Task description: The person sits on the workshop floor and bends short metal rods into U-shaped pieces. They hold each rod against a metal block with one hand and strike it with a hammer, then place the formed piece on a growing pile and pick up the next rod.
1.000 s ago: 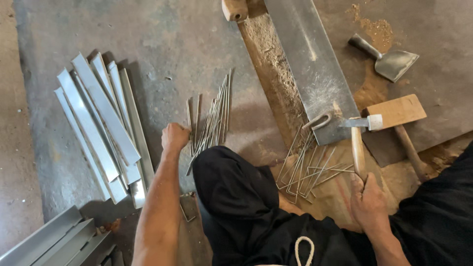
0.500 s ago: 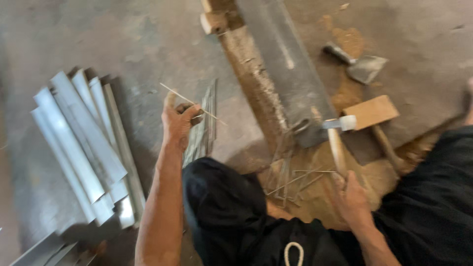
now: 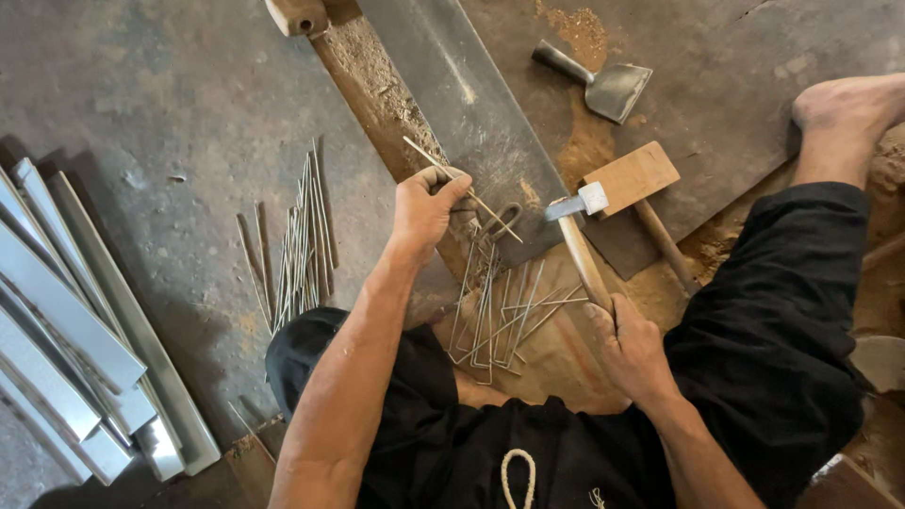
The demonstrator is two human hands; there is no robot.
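Note:
My left hand (image 3: 426, 209) grips a thin straight metal rod (image 3: 462, 190) and holds it over the long grey steel plate (image 3: 471, 104). Just right of it, a bent metal loop (image 3: 504, 223) lies on the plate's lower end. My right hand (image 3: 630, 347) is closed on the wooden handle of a hammer (image 3: 583, 247), whose small head rests on the plate near the loop. Between the hands lies a pile of bent U-shaped wire pieces (image 3: 500, 316).
A bundle of straight rods (image 3: 300, 240) lies on the floor at the left. Stacked metal channels (image 3: 75, 339) sit at the far left. A wooden mallet (image 3: 633, 184) and a wide chisel (image 3: 603, 83) lie right of the plate. My bare foot (image 3: 844, 104) is at the upper right.
My left hand picked a rod from the floor bundle and carried it right, onto the steel plate. The right hand stays on the hammer handle.

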